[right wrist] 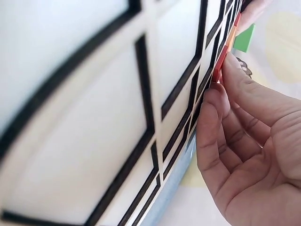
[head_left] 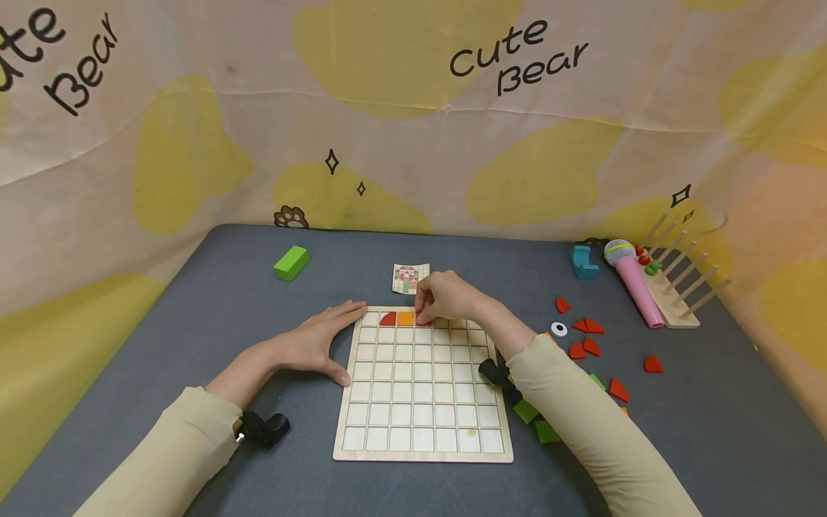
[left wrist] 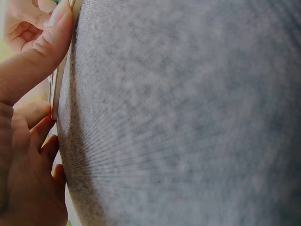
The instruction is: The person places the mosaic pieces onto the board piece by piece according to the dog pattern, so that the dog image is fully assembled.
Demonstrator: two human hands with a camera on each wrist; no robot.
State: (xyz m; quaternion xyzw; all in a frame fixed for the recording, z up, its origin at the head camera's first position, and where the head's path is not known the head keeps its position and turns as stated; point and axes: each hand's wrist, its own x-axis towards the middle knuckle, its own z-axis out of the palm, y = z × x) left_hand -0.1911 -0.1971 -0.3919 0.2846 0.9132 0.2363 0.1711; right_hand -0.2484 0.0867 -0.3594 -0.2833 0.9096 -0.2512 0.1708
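Right arm: reaches in from the lower right, forearm slanting across the board's right side, wrist bent so the fingers point down at the top row. Right hand (head_left: pixel 446 296) has a narrow pinch, thumb against bent fingers, on a small red flat piece (right wrist: pixel 219 66). That piece is at the fourth cell from the left in the top row of a pale wooden board with a square grid (head_left: pixel 423 415); fingers partly cover it, so cannot tell whether it sits fully flat.

Left arm: comes in from the lower left, sleeve pushed back from the wrist. Left hand (head_left: pixel 316 341) is spread wide, thumb well apart from the extended fingers; fingertips touch the board's upper left corner, thumb its left edge. It holds no loose piece.

Top row, left of the pinch: red quarter-round piece (head_left: pixel 388 319) in the second cell, orange square piece (head_left: pixel 405 319) in the third, adjoining the pinched one.

Around: small printed paper card (head_left: pixel 402 281) just beyond the board, near the right hand's knuckles; green rectangular block (head_left: pixel 291 263) beyond the left hand; loose red wedge-shaped pieces (head_left: pixel 618 390) scattered right of the right forearm.
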